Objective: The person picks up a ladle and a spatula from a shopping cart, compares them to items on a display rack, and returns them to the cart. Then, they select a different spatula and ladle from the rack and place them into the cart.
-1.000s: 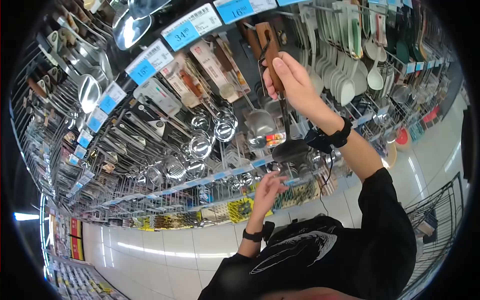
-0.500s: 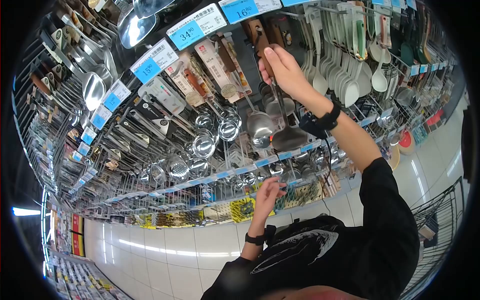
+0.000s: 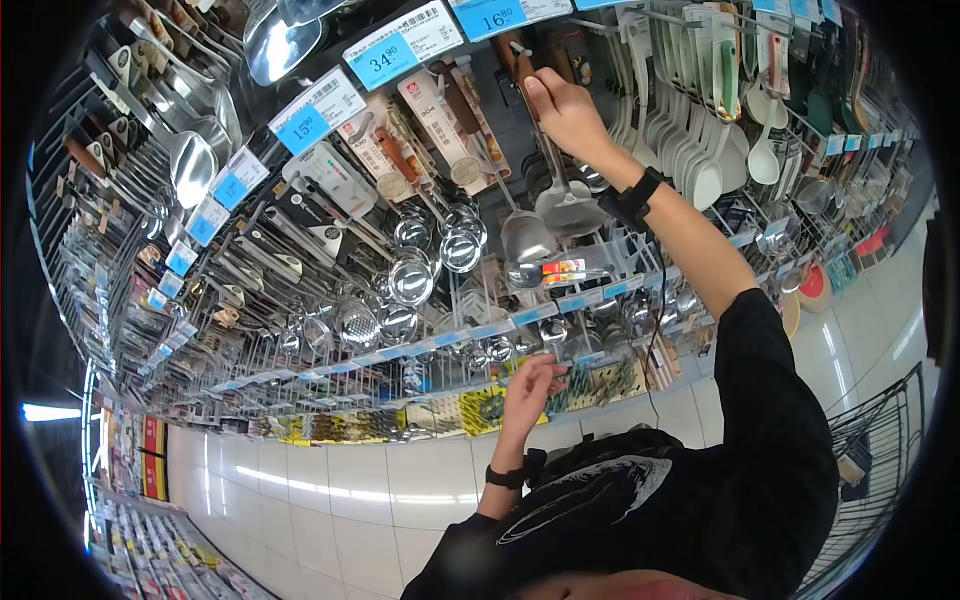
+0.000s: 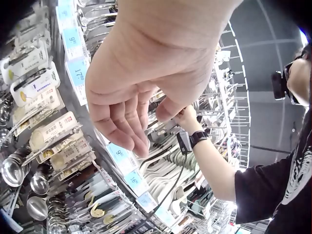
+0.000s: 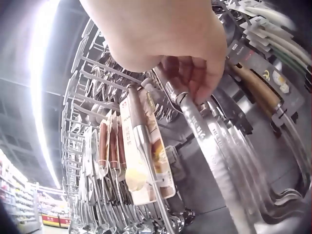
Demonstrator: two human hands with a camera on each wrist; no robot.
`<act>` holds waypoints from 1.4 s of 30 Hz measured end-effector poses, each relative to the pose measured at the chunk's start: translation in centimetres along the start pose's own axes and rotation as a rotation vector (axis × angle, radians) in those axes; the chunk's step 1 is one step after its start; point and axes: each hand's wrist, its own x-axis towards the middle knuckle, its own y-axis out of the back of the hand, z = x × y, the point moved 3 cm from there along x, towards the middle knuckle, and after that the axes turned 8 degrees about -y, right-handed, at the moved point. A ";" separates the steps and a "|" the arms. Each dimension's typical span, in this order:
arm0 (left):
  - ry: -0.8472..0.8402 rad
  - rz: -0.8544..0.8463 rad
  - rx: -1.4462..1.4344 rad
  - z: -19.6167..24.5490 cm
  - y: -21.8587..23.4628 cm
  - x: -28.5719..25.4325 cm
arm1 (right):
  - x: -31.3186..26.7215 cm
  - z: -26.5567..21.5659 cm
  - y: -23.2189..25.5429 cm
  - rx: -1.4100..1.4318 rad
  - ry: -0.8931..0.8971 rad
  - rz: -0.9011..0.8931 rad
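My right hand (image 3: 572, 112) grips a spatula, its fingers curled round the brown handle near the hook end. The metal blade of the spatula (image 3: 570, 208) hangs downward at the rack, beside another hanging turner (image 3: 526, 238). In the right wrist view, the bright steel shaft (image 5: 207, 141) runs down out of my fingers, with similar shafts right behind it. Lower down, my left hand (image 3: 527, 395) is held in the air before the lower shelves, fingers loosely bent and holding nothing. The left wrist view shows that hand (image 4: 151, 73) from the palm side.
Packaged utensils with wooden handles (image 3: 440, 125) hang to the left, above several steel ladles (image 3: 410, 280). White spoons (image 3: 705, 180) hang to the right. Blue price tags (image 3: 385, 62) line the rail overhead. A wire shopping cart (image 3: 880, 440) stands at the lower right, on the tiled floor.
My right hand has moved up and toward the rack with the spatula, whose blade now hangs higher and close among the others. The left hand stays low, its fingers a little more bent.
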 end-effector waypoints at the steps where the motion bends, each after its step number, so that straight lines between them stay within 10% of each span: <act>1: 0.007 0.007 -0.002 -0.2 0.1 -0.1 | -0.1 0.0 0.2 -0.023 0.009 0.024; 9: 0.029 -0.027 0.027 -0.4 0.8 -2.7 | -10.3 2.5 3.8 0.361 -0.119 0.105; 15: 0.107 -0.146 0.055 -3.1 2.5 -5.7 | -35.9 5.1 11.4 0.145 -0.545 0.117; 21: 0.203 -0.317 0.089 -7.8 3.3 -10.0 | -60.2 -2.7 20.6 -0.308 -1.059 0.470; 29: -0.132 -0.773 0.398 -7.7 -6.6 -15.5 | -69.5 -13.5 27.0 -0.434 -1.164 0.615; 34: -0.200 -1.035 0.499 -3.0 -15.5 -19.0 | -73.8 -13.8 33.0 -0.446 -1.157 0.717; 42: -0.141 -1.116 0.534 -8.2 -25.4 -24.6 | -86.7 -6.1 47.7 -0.366 -1.400 0.695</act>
